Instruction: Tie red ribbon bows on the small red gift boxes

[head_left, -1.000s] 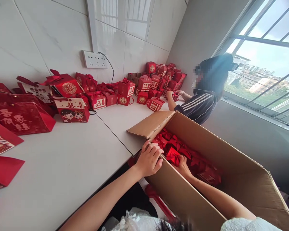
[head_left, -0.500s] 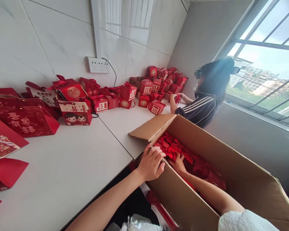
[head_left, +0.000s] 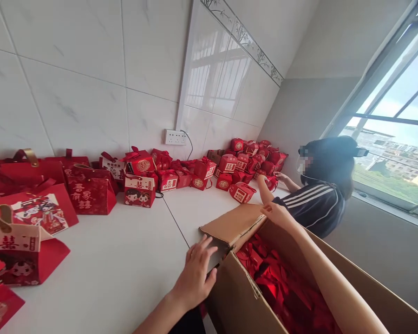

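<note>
A large cardboard box [head_left: 244, 292] stands against the table's edge, with red gift boxes [head_left: 282, 278] and their ribbons piled inside. My left hand [head_left: 195, 273] is open beside the box's near corner, fingers spread over the table edge and apart from the cardboard. Across the box reaches my right arm. My right hand [head_left: 280, 215] is at the far corner, its bent fingers on the cardboard where the raised flap [head_left: 231, 225] joins; part of its grip is hidden. Nothing from the pile shows in either hand.
On the white table [head_left: 101, 260], red gift boxes with handles [head_left: 94, 195] stand at left. Smaller red boxes [head_left: 230, 164] are heaped along the tiled wall below a socket strip [head_left: 176, 137]. A co-worker [head_left: 313, 204] in a striped sleeve handles a red box near the window.
My right hand has come out of the box and moved to its far corner. My left hand has let go of the near rim and opened. The view has turned left and up.
</note>
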Available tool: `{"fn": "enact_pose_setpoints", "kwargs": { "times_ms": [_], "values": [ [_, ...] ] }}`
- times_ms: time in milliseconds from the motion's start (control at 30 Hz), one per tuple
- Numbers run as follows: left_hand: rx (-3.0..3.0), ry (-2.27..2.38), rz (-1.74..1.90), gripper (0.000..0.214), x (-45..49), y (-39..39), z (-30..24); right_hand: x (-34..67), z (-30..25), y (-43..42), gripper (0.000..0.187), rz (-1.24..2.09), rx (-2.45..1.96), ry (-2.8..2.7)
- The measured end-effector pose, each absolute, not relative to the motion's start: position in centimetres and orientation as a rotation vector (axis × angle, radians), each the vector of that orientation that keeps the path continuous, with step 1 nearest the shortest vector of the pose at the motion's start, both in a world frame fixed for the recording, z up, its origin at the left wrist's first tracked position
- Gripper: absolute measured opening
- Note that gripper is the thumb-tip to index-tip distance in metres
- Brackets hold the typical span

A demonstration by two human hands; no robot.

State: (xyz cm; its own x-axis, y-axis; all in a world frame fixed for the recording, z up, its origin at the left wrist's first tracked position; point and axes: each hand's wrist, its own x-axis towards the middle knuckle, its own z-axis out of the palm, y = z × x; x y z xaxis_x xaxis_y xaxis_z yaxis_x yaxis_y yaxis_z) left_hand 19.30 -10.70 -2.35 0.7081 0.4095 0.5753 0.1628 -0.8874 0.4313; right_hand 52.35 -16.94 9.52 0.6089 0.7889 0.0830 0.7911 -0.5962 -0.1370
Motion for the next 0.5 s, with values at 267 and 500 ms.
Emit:
{"fn": "enact_pose_setpoints", "kwargs": {
  "times_ms": [267, 500],
  "values": [
    [2.369, 1.179, 0.901, 0.028, 11.7, -5.6, -6.7, 44.4, 7.6, 1.0, 0.023, -0.026, -2.193, -1.718],
    [2.317, 1.054, 0.982, 0.021, 11.2, -6.3, -4.8, 41.9, 9.3, 10.5, 0.079, -0.176, -2.157, -1.258]
  ]
}}
